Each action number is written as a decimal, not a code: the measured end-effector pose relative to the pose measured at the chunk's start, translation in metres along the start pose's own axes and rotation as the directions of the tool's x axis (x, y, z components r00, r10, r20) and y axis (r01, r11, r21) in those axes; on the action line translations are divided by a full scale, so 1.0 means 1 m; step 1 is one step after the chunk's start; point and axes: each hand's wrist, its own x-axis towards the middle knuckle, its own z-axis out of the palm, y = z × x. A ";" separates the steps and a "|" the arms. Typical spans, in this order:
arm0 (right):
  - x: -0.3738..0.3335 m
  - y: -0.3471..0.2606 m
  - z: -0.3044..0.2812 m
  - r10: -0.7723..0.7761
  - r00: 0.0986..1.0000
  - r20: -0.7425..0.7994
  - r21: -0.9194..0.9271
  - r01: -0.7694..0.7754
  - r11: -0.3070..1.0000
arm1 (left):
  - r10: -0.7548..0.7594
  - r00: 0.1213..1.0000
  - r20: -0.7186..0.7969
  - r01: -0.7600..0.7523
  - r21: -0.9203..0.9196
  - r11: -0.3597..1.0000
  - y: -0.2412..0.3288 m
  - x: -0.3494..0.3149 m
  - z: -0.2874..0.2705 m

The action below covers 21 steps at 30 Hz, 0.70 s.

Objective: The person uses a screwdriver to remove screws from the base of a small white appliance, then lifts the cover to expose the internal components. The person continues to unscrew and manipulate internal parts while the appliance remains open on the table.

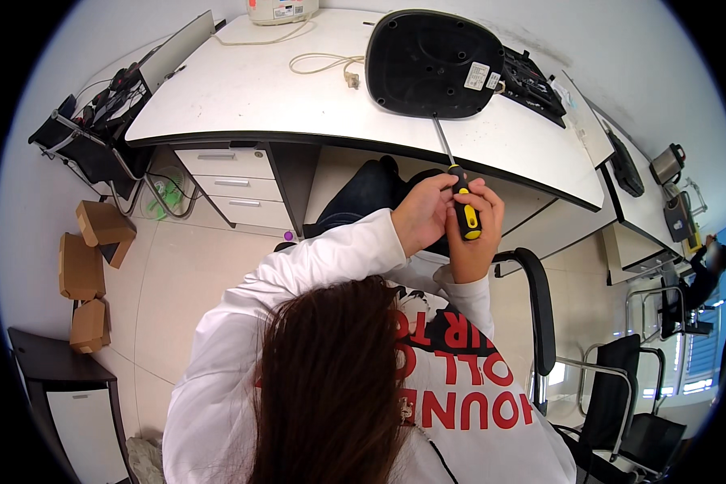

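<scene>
A screwdriver with a black and yellow handle is in both my hands, its metal shaft pointing away from me. The fingers of my right hand are wrapped round the handle. From the other side, my left hand closes on the handle near the shaft; part of its grip is hidden. The shaft's tip meets the near edge of a black oval appliance base lying underside up on the table. Screw holes and a white label show on that base. I cannot tell whether the tip sits in a hole.
The base rests on a white table with a dark front edge. A beige cord with a plug lies left of it, an open black tool case right. Drawers stand below, cardboard boxes at left. Another person sits far right.
</scene>
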 end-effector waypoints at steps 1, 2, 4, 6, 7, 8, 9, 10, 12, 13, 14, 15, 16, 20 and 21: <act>0.000 -0.001 0.000 0.002 1.000 0.000 0.000 -0.002 1.000 | 0.005 1.000 -0.005 -0.005 0.003 1.000 0.000 -0.001 0.000; 0.000 -0.001 0.000 0.001 1.000 0.000 0.003 -0.001 1.000 | 0.004 1.000 -0.004 -0.004 0.002 1.000 0.000 -0.001 0.000; 0.000 -0.001 0.000 -0.004 1.000 -0.003 0.005 0.004 1.000 | 0.000 1.000 0.004 0.000 -0.002 1.000 0.000 -0.002 0.001; 0.000 -0.003 -0.001 0.004 1.000 -0.004 0.007 -0.003 1.000 | -0.003 1.000 -0.002 0.003 -0.014 1.000 0.000 -0.002 0.002; 0.000 -0.003 -0.001 0.007 1.000 -0.004 0.008 -0.007 1.000 | -0.005 1.000 -0.005 0.005 -0.020 1.000 0.000 -0.002 0.002; 0.000 -0.003 -0.001 -0.005 1.000 -0.010 0.000 0.005 1.000 | -0.003 1.000 -0.001 0.003 -0.020 1.000 -0.001 -0.002 0.002; 0.000 -0.003 -0.001 -0.016 1.000 -0.015 -0.006 0.016 1.000 | -0.001 1.000 0.001 0.001 -0.019 1.000 -0.001 -0.003 0.002; 0.000 -0.003 -0.001 -0.027 0.999 -0.021 -0.011 0.027 1.000 | 0.002 1.000 0.003 -0.002 -0.018 1.000 -0.001 -0.003 0.002; -0.001 -0.002 -0.002 -0.022 1.000 -0.020 -0.012 0.021 1.000 | -0.001 1.000 -0.008 0.000 -0.024 1.000 -0.001 -0.004 0.003; -0.001 -0.002 -0.002 -0.019 1.000 -0.020 -0.014 0.019 1.000 | -0.002 1.000 -0.012 0.002 -0.028 1.000 0.000 -0.005 0.004; -0.001 -0.003 -0.003 -0.021 1.000 -0.019 -0.017 0.021 1.000 | -0.003 1.000 -0.008 0.002 -0.028 1.000 -0.001 -0.005 0.005; -0.001 -0.003 -0.003 -0.022 1.000 -0.018 -0.017 0.022 1.000 | -0.002 1.000 -0.007 0.001 -0.027 1.000 0.000 -0.005 0.004; -0.001 -0.003 -0.003 -0.023 1.000 -0.016 -0.017 0.023 1.000 | -0.001 1.000 -0.005 0.000 -0.025 1.000 0.000 -0.006 0.004; -0.001 -0.005 -0.004 -0.023 1.000 -0.019 -0.020 0.023 1.000 | -0.019 1.000 -0.001 0.019 -0.030 0.999 0.000 -0.007 0.005; -0.001 -0.004 -0.004 -0.023 1.000 -0.020 -0.022 0.023 1.000 | -0.023 1.000 -0.001 0.023 -0.032 0.999 -0.001 -0.007 0.005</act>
